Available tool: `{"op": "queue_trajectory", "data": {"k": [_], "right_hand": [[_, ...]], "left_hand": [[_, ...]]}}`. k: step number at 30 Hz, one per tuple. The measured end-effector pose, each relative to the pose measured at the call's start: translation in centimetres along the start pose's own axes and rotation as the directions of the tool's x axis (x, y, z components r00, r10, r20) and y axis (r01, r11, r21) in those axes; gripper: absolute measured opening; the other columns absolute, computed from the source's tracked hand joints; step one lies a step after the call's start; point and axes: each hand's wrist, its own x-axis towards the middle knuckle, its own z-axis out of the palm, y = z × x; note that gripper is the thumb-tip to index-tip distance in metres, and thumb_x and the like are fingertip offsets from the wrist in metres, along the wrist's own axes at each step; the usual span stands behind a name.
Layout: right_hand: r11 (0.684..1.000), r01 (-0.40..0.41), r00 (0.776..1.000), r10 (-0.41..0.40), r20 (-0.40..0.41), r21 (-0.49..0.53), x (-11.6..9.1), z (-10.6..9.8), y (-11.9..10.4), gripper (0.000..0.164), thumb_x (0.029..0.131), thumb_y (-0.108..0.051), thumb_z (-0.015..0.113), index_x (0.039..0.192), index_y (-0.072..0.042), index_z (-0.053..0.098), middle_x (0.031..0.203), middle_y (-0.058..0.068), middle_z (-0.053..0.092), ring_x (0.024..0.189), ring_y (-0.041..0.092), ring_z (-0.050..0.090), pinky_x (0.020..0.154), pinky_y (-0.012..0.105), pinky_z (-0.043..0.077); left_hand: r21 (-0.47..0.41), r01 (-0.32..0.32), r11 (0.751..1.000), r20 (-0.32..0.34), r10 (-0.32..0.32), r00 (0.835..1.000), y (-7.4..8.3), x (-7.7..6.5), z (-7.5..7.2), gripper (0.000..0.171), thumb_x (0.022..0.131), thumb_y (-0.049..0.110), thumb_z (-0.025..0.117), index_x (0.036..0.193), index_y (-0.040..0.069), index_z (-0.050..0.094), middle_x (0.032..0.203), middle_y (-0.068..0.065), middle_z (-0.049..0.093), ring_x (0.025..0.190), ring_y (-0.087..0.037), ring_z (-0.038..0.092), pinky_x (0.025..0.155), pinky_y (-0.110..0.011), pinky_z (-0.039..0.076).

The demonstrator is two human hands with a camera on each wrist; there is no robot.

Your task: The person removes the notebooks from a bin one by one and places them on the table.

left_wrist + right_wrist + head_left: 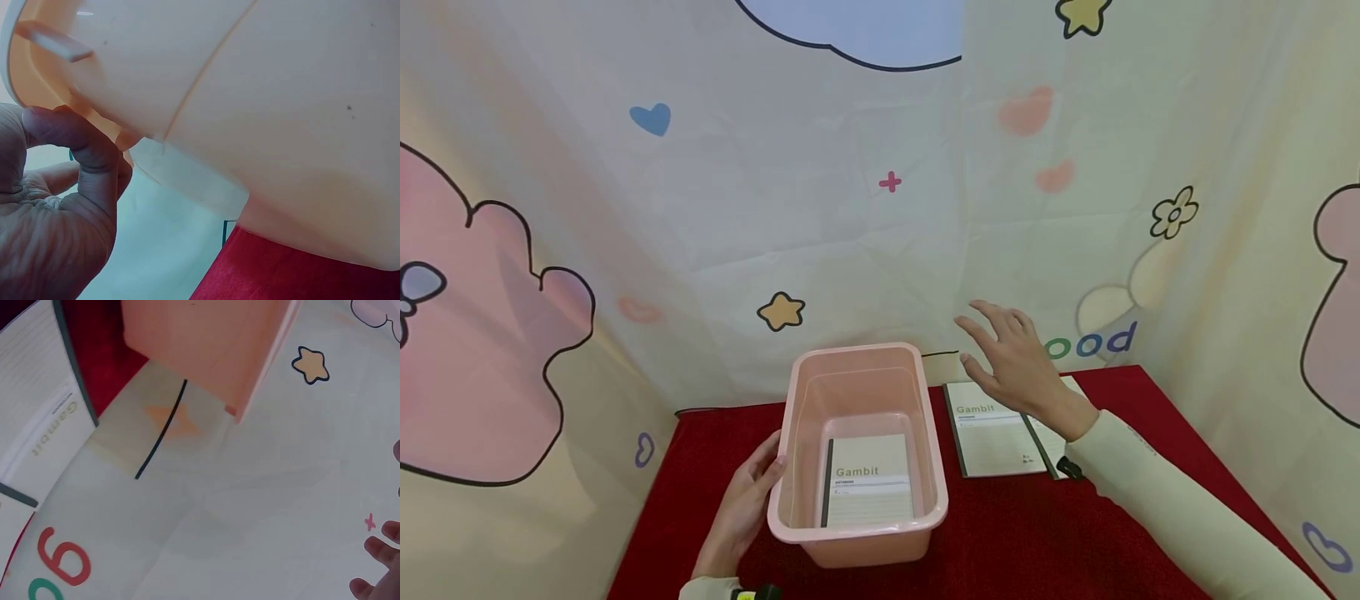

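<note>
A pink plastic bin (868, 550) stands on the red cloth, with a Gambit notebook (872, 502) lying flat on its bottom. My left hand (741, 504) grips the bin's left rim, thumb on top; in the left wrist view the bent fingers of that hand (75, 181) meet the rim beside the bin's outer wall (300, 125). Raised in the air to the right of the bin, my right hand (1018, 367) has its fingers spread and holds nothing. Below it lie a Gambit notebook (992, 437) and a second one (1048, 446), partly hidden by the hand and forearm.
The red cloth (1000, 533) covers the table. A printed curtain (820, 225) hangs close behind and along both sides. Between bin and notebooks, a thin black cord (940, 353) shows at the table's back edge.
</note>
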Motion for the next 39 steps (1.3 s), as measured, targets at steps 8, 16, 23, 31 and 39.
{"op": "queue_trajectory", "data": {"k": [8,16,23,31,39], "right_hand": [[0.998,0.045,0.999,-0.045,0.006,0.035,2.0,0.3,-2.2,0.051,0.090,-0.032,0.057,0.138,-0.015,0.051,0.143,0.017,0.046,0.131,0.033,0.045,0.105,0.055,0.034],[0.994,0.104,0.994,-0.104,0.014,0.022,4.1,0.7,-4.4,0.054,0.090,-0.032,0.061,0.141,-0.017,0.048,0.144,0.015,0.046,0.132,0.031,0.042,0.107,0.054,0.034],[0.994,0.092,0.993,-0.096,0.072,0.057,5.4,1.1,-6.7,0.054,0.094,-0.034,0.055,0.143,-0.017,0.045,0.146,0.012,0.045,0.134,0.029,0.042,0.108,0.052,0.033],[0.992,0.071,0.991,-0.082,0.103,0.106,7.2,1.5,-9.1,0.053,0.095,-0.034,0.053,0.144,-0.017,0.044,0.149,0.011,0.043,0.136,0.028,0.041,0.108,0.051,0.035],[0.993,0.001,0.983,-0.023,0.182,0.121,9.6,2.9,-11.4,0.056,0.095,-0.035,0.056,0.146,-0.020,0.041,0.150,0.009,0.042,0.139,0.027,0.039,0.111,0.051,0.036]], "left_hand": [[-0.021,-0.007,1.000,-0.006,0.007,1.000,-0.1,-0.2,-0.2,0.054,0.101,0.023,0.053,0.151,0.019,0.034,0.153,-0.012,0.039,0.136,-0.034,0.043,0.106,-0.043,0.047],[-0.030,-0.008,1.000,-0.013,0.007,1.000,0.0,-0.2,0.0,0.053,0.103,0.019,0.050,0.152,0.017,0.032,0.154,-0.012,0.038,0.137,-0.035,0.042,0.109,-0.049,0.043],[-0.026,0.006,1.000,-0.008,-0.007,1.000,0.0,0.0,0.2,0.052,0.103,0.020,0.049,0.152,0.018,0.033,0.155,-0.012,0.037,0.137,-0.036,0.042,0.107,-0.045,0.046],[-0.003,0.005,1.000,-0.017,-0.005,1.000,0.2,-0.2,0.4,0.052,0.104,0.019,0.048,0.153,0.016,0.031,0.155,-0.013,0.037,0.137,-0.036,0.041,0.109,-0.049,0.043],[0.015,-0.004,1.000,-0.014,0.004,1.000,0.2,-0.1,0.5,0.054,0.104,0.021,0.048,0.154,0.015,0.030,0.155,-0.014,0.036,0.137,-0.037,0.041,0.109,-0.048,0.043]]}}
